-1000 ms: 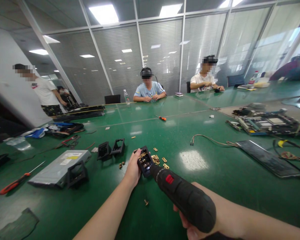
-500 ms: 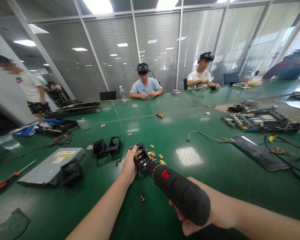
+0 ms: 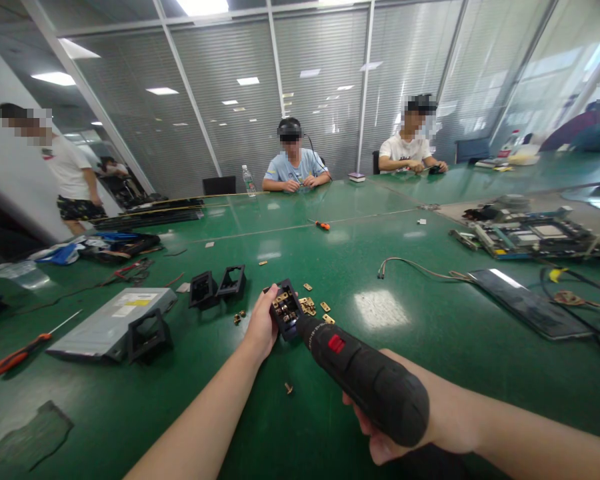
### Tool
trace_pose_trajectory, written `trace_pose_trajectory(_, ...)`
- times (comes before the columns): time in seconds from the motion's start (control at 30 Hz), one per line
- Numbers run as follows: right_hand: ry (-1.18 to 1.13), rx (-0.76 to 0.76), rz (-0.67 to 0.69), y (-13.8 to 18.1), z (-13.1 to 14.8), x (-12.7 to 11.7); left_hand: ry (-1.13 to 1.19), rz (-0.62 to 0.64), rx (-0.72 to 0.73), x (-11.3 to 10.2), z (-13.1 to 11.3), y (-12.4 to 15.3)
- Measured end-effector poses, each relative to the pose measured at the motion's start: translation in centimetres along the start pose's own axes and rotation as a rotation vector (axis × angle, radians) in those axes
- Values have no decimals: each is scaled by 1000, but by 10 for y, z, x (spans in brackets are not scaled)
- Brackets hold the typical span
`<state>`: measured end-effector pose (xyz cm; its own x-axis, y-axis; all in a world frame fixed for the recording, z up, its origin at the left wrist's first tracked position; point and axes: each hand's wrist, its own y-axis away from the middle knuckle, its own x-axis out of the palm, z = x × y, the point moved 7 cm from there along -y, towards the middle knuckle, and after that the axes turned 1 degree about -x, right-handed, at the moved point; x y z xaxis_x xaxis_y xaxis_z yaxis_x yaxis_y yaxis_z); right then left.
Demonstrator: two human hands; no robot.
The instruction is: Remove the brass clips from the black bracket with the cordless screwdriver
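Note:
My left hand is closed around a small black terminal block with brass contacts, held tilted just above the green table. My right hand grips a black electric screwdriver with a red switch, and its tip rests on the block. Several loose brass plates lie on the table just beyond the block. One brass screw lies near my left forearm.
Two black plastic housings and a grey drive box with another black housing lie to the left. A red-handled screwdriver is far left. Circuit boards, a dark panel and cables sit right. Other people sit across the table.
My hands, the block and the electric screwdriver keep the same grip. The view has shifted slightly, so everything sits a little higher in the picture.

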<state>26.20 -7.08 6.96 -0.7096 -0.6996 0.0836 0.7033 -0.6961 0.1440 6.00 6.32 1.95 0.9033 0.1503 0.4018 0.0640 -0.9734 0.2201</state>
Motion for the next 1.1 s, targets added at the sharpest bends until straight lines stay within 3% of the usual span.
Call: trace_pose_trajectory(1.1,112,-1,33,2,4,3,11,-1,-19,0,2,-1)
